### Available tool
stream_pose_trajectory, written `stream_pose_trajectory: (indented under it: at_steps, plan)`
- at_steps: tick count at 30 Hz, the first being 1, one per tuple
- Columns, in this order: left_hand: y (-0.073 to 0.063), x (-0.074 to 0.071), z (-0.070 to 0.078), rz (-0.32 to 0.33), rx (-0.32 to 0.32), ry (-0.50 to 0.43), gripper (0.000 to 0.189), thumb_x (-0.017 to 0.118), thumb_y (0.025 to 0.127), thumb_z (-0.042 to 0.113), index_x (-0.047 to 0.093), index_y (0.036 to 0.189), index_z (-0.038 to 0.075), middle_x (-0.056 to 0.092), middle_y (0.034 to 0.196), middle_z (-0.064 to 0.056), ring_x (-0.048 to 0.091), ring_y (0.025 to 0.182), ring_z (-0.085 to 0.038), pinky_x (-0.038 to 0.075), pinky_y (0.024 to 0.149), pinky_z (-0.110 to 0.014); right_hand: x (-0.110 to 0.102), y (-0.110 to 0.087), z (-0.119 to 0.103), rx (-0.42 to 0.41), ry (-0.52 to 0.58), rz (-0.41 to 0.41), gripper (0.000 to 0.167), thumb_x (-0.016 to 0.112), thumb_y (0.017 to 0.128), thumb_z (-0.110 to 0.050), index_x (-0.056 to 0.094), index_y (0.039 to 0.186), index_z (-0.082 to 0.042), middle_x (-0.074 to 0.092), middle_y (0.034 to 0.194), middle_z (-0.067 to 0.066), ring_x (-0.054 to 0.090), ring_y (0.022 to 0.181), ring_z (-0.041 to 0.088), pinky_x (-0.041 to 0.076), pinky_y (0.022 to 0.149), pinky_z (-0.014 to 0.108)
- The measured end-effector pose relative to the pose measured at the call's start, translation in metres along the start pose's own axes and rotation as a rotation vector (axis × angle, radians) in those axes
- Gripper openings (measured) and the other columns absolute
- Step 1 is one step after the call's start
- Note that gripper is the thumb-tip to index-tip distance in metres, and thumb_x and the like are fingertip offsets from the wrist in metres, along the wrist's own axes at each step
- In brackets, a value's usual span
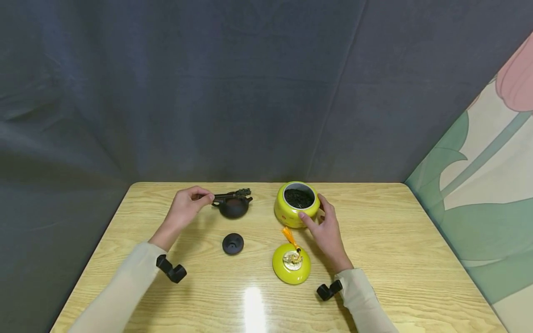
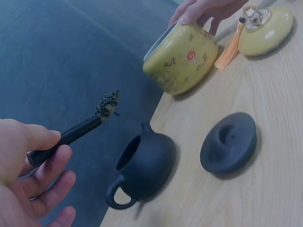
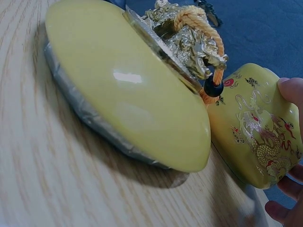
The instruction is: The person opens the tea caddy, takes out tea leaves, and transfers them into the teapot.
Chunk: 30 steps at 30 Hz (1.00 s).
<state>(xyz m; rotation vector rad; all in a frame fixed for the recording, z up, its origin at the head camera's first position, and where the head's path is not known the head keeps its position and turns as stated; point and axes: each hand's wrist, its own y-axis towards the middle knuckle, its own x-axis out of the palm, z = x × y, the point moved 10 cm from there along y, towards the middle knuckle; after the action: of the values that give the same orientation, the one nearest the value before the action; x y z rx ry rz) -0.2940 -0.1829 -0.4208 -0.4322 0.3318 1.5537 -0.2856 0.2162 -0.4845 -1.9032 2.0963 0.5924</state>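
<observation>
My left hand (image 1: 188,206) pinches the black handle of a tea scoop (image 2: 78,132) between thumb and fingers. A heap of dark curled tea leaves (image 2: 108,102) lies on its far end, above the uncovered black teapot (image 2: 154,163). My right hand (image 1: 327,231) grips a yellow tea jar (image 1: 287,215) by its right side, thumb on the front near the rim. Dark tea leaves (image 1: 299,198) show inside the jar, which has a dragon pattern (image 3: 265,142) on its wall.
The teapot's round black lid (image 1: 232,243) lies in front of the teapot. Nearer me than the jar is its yellow lid (image 1: 291,276), with a gold figure knob and an orange tassel (image 1: 288,235). A dark curtain (image 1: 233,92) hangs behind the wooden table (image 1: 399,259).
</observation>
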Motion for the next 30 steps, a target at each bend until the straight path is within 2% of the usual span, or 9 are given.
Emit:
stream_pose_trajectory:
  at_steps: [6, 9, 17, 24, 30]
  plan:
    - [-0.001, -0.007, -0.01, 0.027, -0.016, -0.017, 0.027, 0.068, 0.103, 0.021, 0.076, 0.123, 0.004, 0.074, 0.115, -0.011, 0.064, 0.098, -0.018, 0.052, 0.082, -0.026, -0.001, -0.001, -0.001, -0.003, -0.001, 0.005, 0.09, 0.078, 0.098, -0.038, 0.028, 0.168, -0.011, 0.035, 0.169, 0.017, 0.042, 0.152, 0.038, 0.04, 0.123, 0.058]
    - [-0.001, -0.01, -0.014, 0.037, -0.025, -0.016, 0.026, 0.068, 0.103, 0.02, 0.076, 0.121, 0.003, 0.074, 0.111, -0.009, 0.063, 0.097, -0.019, 0.051, 0.079, -0.024, -0.001, 0.0, -0.001, -0.003, -0.002, 0.006, 0.09, 0.079, 0.098, -0.038, 0.029, 0.168, -0.011, 0.036, 0.169, 0.017, 0.042, 0.152, 0.038, 0.04, 0.123, 0.058]
    - [-0.001, -0.012, -0.027, 0.042, -0.061, -0.027, 0.028, 0.067, 0.105, 0.023, 0.076, 0.124, 0.004, 0.074, 0.114, -0.009, 0.065, 0.106, -0.029, 0.053, 0.081, -0.028, -0.001, 0.0, 0.001, -0.005, 0.004, 0.005, 0.09, 0.079, 0.098, -0.038, 0.029, 0.168, -0.012, 0.036, 0.168, 0.017, 0.041, 0.152, 0.037, 0.04, 0.123, 0.058]
    - [0.002, -0.01, -0.036, 0.049, -0.069, -0.038, 0.026, 0.067, 0.106, 0.023, 0.076, 0.122, 0.004, 0.074, 0.109, -0.006, 0.064, 0.106, -0.032, 0.052, 0.08, -0.029, 0.0, 0.001, 0.003, 0.0, -0.005, 0.0, 0.09, 0.078, 0.098, -0.042, 0.029, 0.168, -0.013, 0.036, 0.168, 0.016, 0.041, 0.153, 0.037, 0.039, 0.124, 0.059]
    - [0.004, -0.007, -0.043, 0.052, -0.082, -0.017, 0.025, 0.066, 0.106, 0.022, 0.076, 0.122, 0.006, 0.072, 0.117, -0.008, 0.063, 0.106, -0.028, 0.051, 0.081, -0.029, 0.0, 0.001, 0.003, 0.008, -0.008, 0.003, 0.09, 0.078, 0.098, -0.042, 0.029, 0.168, -0.014, 0.036, 0.168, 0.016, 0.041, 0.153, 0.038, 0.039, 0.124, 0.059]
